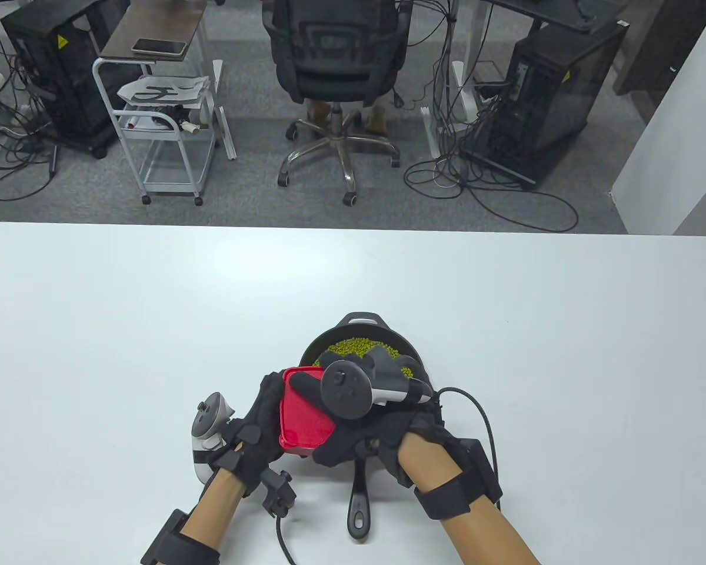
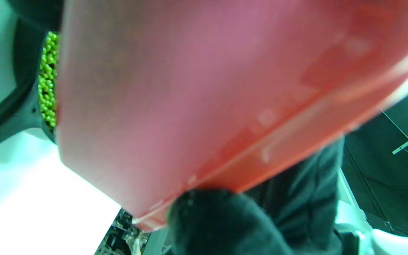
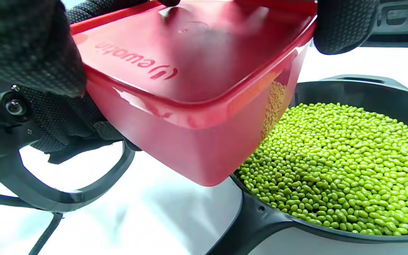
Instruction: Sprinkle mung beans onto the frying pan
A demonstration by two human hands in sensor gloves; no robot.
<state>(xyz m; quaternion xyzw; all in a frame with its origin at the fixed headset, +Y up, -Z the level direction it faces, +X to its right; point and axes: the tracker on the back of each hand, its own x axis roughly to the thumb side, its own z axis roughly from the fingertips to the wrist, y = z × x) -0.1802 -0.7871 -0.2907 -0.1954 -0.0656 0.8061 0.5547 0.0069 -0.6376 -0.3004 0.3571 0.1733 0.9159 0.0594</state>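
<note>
Table view: The left hand (image 1: 259,424) and the right hand (image 1: 376,424) are together gripping a red container (image 1: 303,415), tipped toward the frying pan (image 1: 362,322). The pan is sitting near the counter's (image 1: 153,329) near edge, about midway along it, handle pointing at that edge. Mung beans (image 1: 353,347) are lying in the pan's far half, partly hidden by the right hand's fingers (image 1: 388,359), which are reaching over the pan.

Left wrist view: The container's red wall (image 2: 197,92) is filling most of the frame, blurred. A gloved fingertip (image 2: 211,219) is pressing against its rim at the bottom. A strip of green beans (image 2: 47,78) and the pan's dark rim (image 2: 27,71) are showing at the left.

Right wrist view: The container (image 3: 197,106) is leaning with its lower corner over the pan's near rim (image 3: 267,212). Gloved fingers (image 3: 30,46) are clamping it from the left and at the upper right. A few beans are showing through its translucent wall. The mung beans (image 3: 338,163) are covering the pan's floor in a thick layer.
</note>
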